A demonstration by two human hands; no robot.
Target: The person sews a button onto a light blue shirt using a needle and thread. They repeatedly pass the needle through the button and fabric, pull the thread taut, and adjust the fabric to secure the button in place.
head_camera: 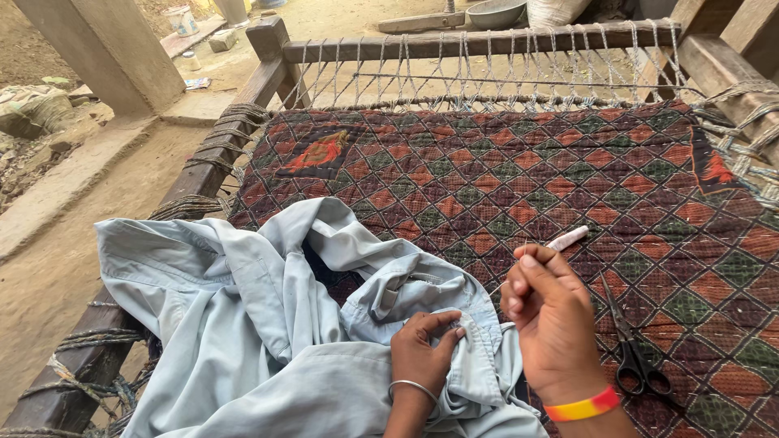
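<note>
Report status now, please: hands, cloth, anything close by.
Left hand pinching pale blue garment. Right hand raised, fingers pinched, thread barely visible. Scissors on quilt beside right hand.

Pale blue-grey cotton shirt (268, 324): plain, one colour throughout, no print. Quilted bedcover (568, 186): diamond lattice in rust orange, dark green and deep maroon, each diamond cross-hatched with fine stitching; two black corner panels each carry a red-orange motif. Small scissors (637, 357): black handles, dark blades. Slim spool (566, 238) lying on the quilt: white to pale pink. Left hand (422, 353): thin silver-coloured metal bangle at the wrist. Right hand (552, 320): wristband banded red over yellow. Rope-strung wooden bed frame (487, 45): weathered grey-brown timber, pale grey cord. Ground beside the frame: dusty tan.
</note>
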